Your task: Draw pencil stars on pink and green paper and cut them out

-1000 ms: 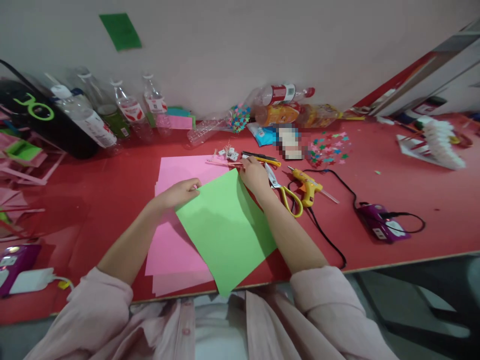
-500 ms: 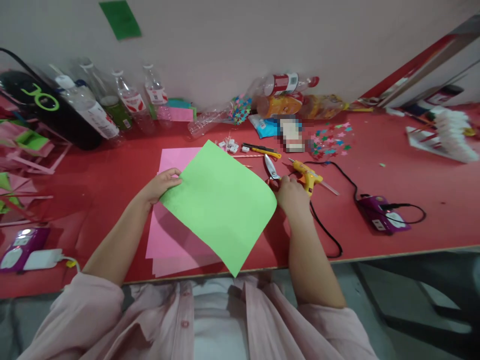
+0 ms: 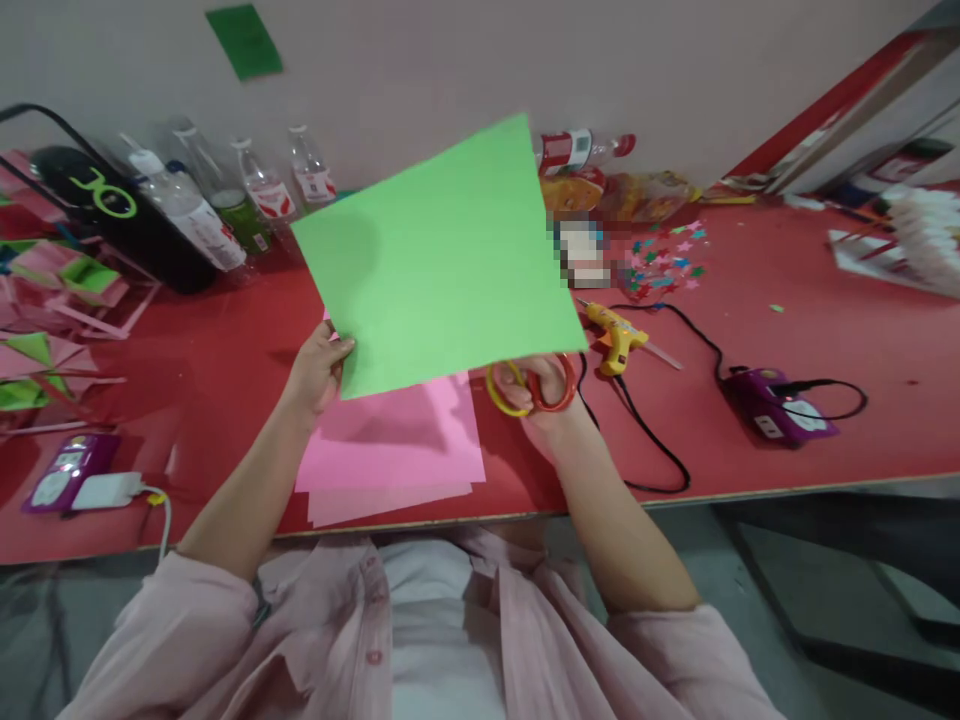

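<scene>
My left hand (image 3: 319,365) pinches the lower left edge of a green paper sheet (image 3: 442,260), which is raised and tilted above the table. Beneath the sheet's lower right edge, my right hand (image 3: 546,390) holds scissors (image 3: 508,390) with one yellow and one red handle loop; their blades are hidden behind the green paper. Pink sheets (image 3: 397,455) lie stacked on the red table (image 3: 225,400) below the green one.
To the right lie a yellow glue gun (image 3: 621,338), its black cord, and a purple power socket (image 3: 776,405). Bottles (image 3: 262,195) and a black cylinder (image 3: 120,215) stand at the back left. Star confetti (image 3: 664,262) and lying bottles (image 3: 581,150) are at the back right.
My left hand has turned and raised the green sheet, which now covers small items behind it. My right hand has picked up the scissors and moved left, under the sheet's edge.
</scene>
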Demonstrator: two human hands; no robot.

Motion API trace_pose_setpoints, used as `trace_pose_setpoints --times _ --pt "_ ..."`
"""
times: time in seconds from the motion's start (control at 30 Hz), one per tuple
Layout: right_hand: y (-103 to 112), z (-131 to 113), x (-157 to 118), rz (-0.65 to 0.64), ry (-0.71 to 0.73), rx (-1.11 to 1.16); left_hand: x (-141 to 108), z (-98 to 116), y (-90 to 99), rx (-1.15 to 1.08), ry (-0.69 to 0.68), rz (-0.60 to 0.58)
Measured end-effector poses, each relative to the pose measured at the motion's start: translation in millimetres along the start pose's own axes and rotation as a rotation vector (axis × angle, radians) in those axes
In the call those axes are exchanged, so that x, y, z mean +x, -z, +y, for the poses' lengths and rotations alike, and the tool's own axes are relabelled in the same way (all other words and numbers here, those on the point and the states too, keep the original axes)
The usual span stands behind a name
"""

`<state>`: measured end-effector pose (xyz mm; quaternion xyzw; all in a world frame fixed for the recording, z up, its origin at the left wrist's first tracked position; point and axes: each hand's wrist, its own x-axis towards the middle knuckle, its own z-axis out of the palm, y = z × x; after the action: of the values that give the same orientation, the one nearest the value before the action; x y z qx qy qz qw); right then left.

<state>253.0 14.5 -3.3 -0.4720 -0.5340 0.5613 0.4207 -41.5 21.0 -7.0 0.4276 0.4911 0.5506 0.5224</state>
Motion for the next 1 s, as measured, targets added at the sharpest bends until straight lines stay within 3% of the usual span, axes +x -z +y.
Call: trace_pose_setpoints --times 0.1,0.2,0.3,0.4,0.5,0.6,0.73,0.9,1.0 --pt "-31.9 -8.6 5.8 -0.125 -0.106 0.196 -0.1 -0.3 -7.4 -0.024 -0.132 0.062" --pt "-58.0 -19.7 14.7 -0.116 -0.177 0.453 0.1 1.4 -6.4 0.020 -0.185 0.113" --pt "-71.3 -25.8 27.4 -0.055 -0.145 0.427 -1.6 1.0 -0.8 0.091 -0.204 0.124" --pt "-72.9 -22.7 41.6 0.079 -0.061 0.316 -5.0 -3.2 2.7 0.114 -0.171 0.081" --pt "-69.0 -14.4 50.2 0.134 -0.016 0.277 -8.0 -9.1 2.0 0.072 -0.142 0.073" --pt "-64.3 -8.5 50.6 0.195 0.000 0.317 -10.5 -13.3 -1.1 0.079 -0.127 0.067" --pt "-61.1 -6.8 45.6 0.299 0.005 0.442 -18.7 -16.3 -9.4 0.058 -0.006 -0.019" --pt "-66.0 -8.1 41.0 0.265 0.030 0.505 -29.3 -19.7 -26.4 0.025 0.250 -0.054" --pt "-64.8 -13.4 39.2 0.276 0.040 0.396 -24.8 -18.3 -28.3 0.075 0.254 0.035"
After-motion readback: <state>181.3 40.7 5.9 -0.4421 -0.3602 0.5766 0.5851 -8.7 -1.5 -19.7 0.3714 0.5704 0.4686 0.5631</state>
